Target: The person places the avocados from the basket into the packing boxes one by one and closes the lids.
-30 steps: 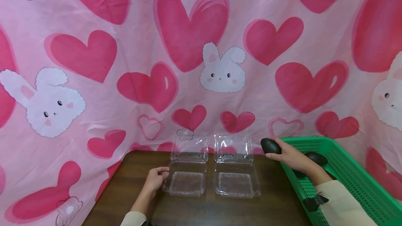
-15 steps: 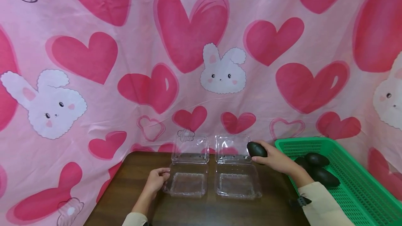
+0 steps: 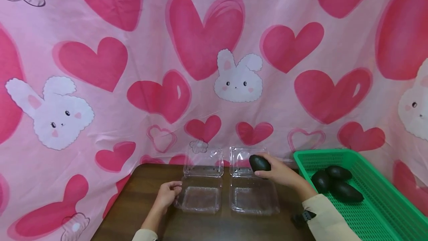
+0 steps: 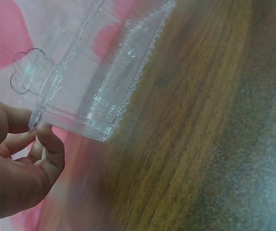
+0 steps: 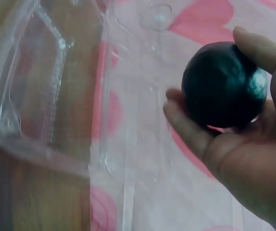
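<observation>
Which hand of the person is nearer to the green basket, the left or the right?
The right hand. It holds a dark oval object to the left of the green basket; the left hand is farther left, pinching the edge of the left clear container.

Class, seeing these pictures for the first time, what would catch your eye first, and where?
First, the pink heart-and-rabbit backdrop, filling most of the head view behind the wooden table. Then the bright green basket at lower right, three dark avocados lying in it. Lastly, the right hand holds another avocado in front of the raised lid of the right clear clamshell, while the left hand pinches the left clear clamshell at its edge.
</observation>
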{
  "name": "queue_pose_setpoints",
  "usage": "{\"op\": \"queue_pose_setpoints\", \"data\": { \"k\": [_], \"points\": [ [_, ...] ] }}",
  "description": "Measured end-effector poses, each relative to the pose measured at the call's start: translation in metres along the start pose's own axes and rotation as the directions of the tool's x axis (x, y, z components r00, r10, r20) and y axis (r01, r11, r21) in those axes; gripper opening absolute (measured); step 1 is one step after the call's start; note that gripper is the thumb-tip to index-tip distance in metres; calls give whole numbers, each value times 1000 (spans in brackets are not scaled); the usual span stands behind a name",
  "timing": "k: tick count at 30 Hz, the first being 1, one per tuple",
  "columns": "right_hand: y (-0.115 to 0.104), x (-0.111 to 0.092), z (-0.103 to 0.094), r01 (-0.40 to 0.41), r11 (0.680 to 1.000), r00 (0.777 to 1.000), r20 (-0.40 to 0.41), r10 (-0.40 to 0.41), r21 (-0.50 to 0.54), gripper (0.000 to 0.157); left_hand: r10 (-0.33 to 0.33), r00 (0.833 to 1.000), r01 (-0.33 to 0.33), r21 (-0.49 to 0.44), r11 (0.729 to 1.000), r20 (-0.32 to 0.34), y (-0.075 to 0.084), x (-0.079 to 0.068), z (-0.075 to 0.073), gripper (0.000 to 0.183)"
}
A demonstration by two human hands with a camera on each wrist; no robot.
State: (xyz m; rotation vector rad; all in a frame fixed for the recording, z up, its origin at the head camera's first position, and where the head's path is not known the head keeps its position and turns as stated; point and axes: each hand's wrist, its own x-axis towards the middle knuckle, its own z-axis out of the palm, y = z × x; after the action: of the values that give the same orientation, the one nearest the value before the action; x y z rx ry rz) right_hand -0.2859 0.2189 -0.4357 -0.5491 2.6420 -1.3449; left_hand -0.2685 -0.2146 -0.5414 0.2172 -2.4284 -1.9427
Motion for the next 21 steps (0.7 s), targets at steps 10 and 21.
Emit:
{"op": "queue_pose_setpoints", "data": {
  "k": [10,21],
  "points": [
    [-9,13,31,76,994,993,84,-83,84,68,1,1000,-1,14,1000,-8,-4,3,2,27],
    [-11,29,69,81,989,991,101,-93,120,67,4,1000,-4,12,1000,-6,-3,0,1,26]
  ]
}}
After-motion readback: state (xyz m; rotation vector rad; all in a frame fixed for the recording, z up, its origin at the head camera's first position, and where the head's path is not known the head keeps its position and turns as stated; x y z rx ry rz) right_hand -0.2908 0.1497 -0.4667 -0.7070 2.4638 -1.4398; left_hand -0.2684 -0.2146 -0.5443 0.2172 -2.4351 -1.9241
